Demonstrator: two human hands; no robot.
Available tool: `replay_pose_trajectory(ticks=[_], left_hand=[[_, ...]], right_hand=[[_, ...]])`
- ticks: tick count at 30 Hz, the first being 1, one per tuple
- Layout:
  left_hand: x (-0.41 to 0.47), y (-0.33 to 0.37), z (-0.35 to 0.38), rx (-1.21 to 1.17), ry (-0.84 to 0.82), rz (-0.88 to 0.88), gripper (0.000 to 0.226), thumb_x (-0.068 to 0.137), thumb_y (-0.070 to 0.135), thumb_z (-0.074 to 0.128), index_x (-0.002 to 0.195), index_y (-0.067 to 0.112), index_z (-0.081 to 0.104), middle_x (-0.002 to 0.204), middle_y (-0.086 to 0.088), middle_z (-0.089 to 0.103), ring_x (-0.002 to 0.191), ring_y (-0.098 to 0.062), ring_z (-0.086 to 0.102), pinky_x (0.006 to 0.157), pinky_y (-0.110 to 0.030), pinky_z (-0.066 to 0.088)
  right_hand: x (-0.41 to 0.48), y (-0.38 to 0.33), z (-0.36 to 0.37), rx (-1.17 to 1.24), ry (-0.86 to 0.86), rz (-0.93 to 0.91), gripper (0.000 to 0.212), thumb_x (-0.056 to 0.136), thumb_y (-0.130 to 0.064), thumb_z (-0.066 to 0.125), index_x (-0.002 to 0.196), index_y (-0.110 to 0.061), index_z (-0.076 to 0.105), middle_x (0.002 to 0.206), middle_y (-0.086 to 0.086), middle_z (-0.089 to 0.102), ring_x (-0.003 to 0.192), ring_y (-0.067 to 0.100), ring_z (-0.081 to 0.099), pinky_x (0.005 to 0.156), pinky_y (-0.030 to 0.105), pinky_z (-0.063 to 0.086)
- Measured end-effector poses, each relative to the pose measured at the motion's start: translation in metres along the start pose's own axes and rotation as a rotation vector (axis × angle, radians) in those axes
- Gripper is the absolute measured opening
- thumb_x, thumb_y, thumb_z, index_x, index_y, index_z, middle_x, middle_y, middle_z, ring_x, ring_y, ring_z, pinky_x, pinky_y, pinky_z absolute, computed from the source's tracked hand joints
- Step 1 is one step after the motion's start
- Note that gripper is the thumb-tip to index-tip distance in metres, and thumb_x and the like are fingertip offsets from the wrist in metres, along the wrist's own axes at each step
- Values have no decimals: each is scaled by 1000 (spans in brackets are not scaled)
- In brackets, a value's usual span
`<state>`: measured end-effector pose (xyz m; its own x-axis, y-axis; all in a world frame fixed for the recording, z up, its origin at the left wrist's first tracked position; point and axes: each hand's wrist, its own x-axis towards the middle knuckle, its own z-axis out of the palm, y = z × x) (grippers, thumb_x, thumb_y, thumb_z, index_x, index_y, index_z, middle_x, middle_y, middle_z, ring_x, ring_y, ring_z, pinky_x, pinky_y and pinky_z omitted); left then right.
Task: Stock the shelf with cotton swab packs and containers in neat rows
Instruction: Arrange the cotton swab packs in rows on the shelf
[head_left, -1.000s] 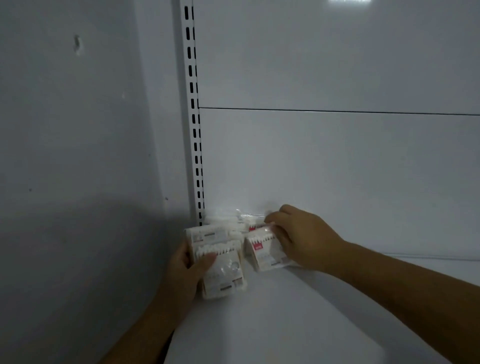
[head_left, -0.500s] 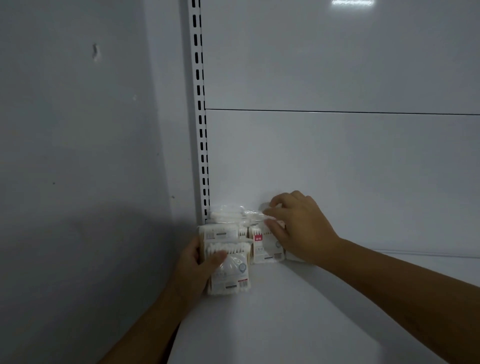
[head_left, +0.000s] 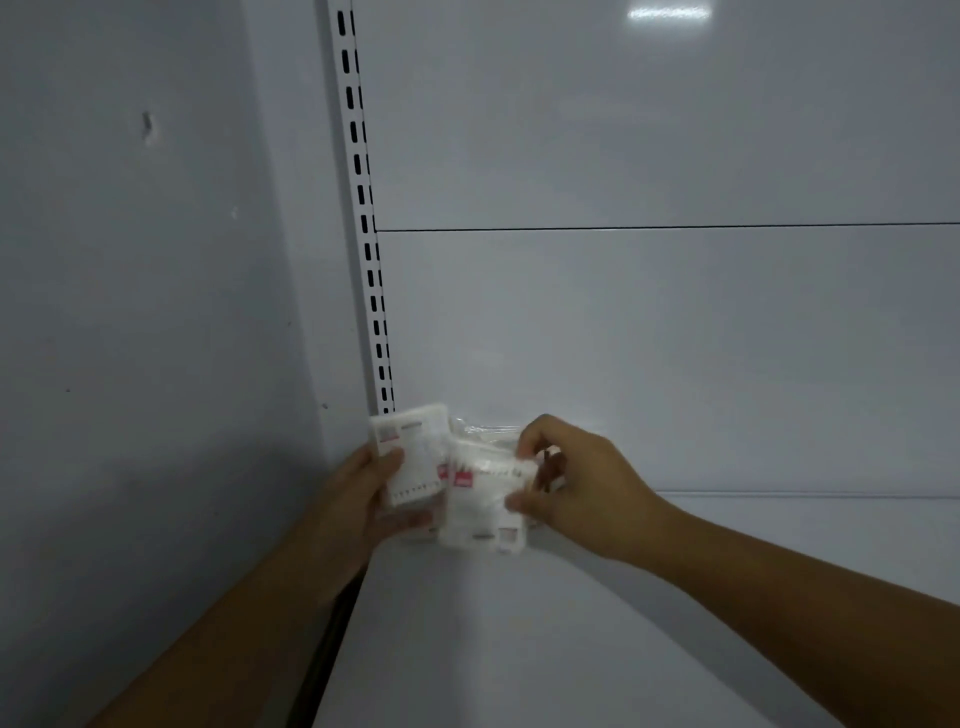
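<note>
In the shelf's (head_left: 571, 649) back left corner, the left hand (head_left: 363, 499) grips one swab pack (head_left: 415, 457) upright; the right hand (head_left: 582, 488) pinches another pack (head_left: 483, 514) beside it, touching. Lining them up seems underway; next, square both against the back panel (head_left: 649, 364).

The white plastic cotton swab pack (head_left: 414, 457) has been lifted upright in the left hand (head_left: 363, 501); the red-labelled white swab pack (head_left: 483, 512) has been drawn forward, pinched by the right hand (head_left: 589, 483).
</note>
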<state>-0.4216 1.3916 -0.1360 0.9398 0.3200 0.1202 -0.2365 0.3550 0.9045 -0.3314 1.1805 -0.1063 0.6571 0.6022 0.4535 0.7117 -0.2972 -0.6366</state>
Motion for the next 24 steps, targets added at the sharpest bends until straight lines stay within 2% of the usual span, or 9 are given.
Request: replay_pose_trajectory(ticks=[4,7,9,11,14,16,18,21,24], left_hand=[[1,12,-15,-27,-21,15,30,69,1,56,91,14,72,100,-13,73,91,-30,71,63,-35,59],[-2,8,2,304,-52,215,38,62,-7,70,83,24,76,98,0,74,95,-19,70,70,-26,57],[-6,4,20,575,-122,415,46,59,-8,78,82,32,77,102,6,73,100,-10,68,75,-18,54],[-11,1,38,792,-179,633,52,61,-11,80,88,33,75,106,12,70,103,-2,64,82,-12,50],[-17,3,69,1058,-315,912,46,68,-1,72,101,30,68,117,13,64,110,-3,60,89,-14,48],[-17,2,83,1123,-362,931,48,70,-4,68,106,29,66,124,9,60,116,-8,57,95,-20,48],[-13,-1,84,1206,-282,852,52,73,-6,68,115,24,63,130,8,54,124,-12,51,105,-28,42],[-6,-3,79,1458,-166,682,54,72,9,79,122,20,61,135,5,50,129,-17,43,112,-37,34],[-2,-9,78,1755,-207,749,64,47,21,93,107,14,70,113,-6,67,108,-29,63,96,-46,47]], right_hand=[[-2,20,-12,-444,-28,-64,26,79,-25,73,101,-23,59,106,-6,54,84,16,60,71,26,44],[-5,26,-7,-677,-43,-118,33,88,-37,61,118,-22,62,131,-5,43,102,15,54,78,26,48],[-7,18,-15,-487,67,-127,33,92,-36,57,122,-23,62,131,-6,42,96,11,57,78,22,46],[-10,7,-26,-123,71,-24,38,92,-42,54,128,-28,56,125,-13,49,90,2,60,77,14,44],[-16,-5,-42,187,-240,151,51,85,-49,61,132,-40,46,119,-15,57,98,2,62,77,18,50],[-20,-3,-53,265,-221,158,43,83,-30,72,120,-38,53,109,-7,61,91,8,65,76,24,55],[-24,8,-68,294,-84,196,48,79,-12,76,111,-40,54,101,-4,60,78,10,66,70,26,58],[-34,31,-81,190,35,264,56,74,-7,80,106,-42,49,100,-5,60,75,10,67,69,28,58],[-45,52,-81,198,79,297,49,71,-4,81,98,-33,52,91,-5,62,72,5,66,68,30,58]])
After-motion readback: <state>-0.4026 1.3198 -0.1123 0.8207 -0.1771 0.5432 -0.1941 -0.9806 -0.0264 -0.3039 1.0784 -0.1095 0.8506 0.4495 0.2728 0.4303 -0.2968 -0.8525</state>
